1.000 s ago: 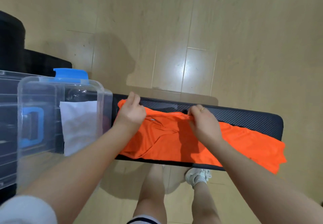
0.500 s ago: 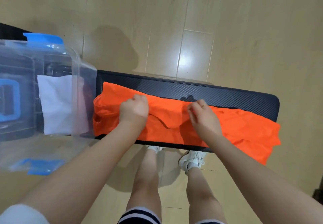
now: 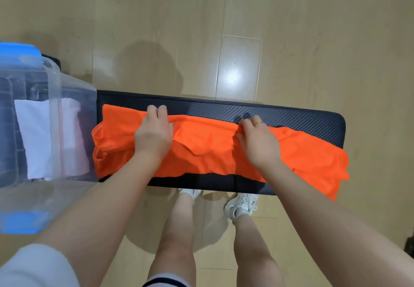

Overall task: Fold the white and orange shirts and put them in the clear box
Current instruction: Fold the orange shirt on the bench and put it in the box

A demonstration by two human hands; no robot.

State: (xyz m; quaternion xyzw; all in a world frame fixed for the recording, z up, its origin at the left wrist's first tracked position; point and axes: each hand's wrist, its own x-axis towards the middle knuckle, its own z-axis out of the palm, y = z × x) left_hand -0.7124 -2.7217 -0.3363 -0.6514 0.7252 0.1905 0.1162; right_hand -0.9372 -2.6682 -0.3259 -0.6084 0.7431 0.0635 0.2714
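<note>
The orange shirt (image 3: 208,150) lies stretched along a black padded bench (image 3: 291,116), its right end hanging over the bench's near right corner. My left hand (image 3: 154,134) grips the shirt's far edge left of the middle. My right hand (image 3: 257,143), a ring on one finger, pinches the same far edge further right. The white shirt (image 3: 38,136) lies folded inside the clear box (image 3: 56,89) at the bench's left end.
The clear box has blue latches (image 3: 20,51) and stands against the bench's left end. My legs and white shoes (image 3: 242,203) are under the near edge of the bench. Pale wooden floor (image 3: 224,28) surrounds everything.
The view has tilted down and right, so the box sits further left. Both hands stay gripped on the orange shirt's far edge, which now lies more spread along the bench.
</note>
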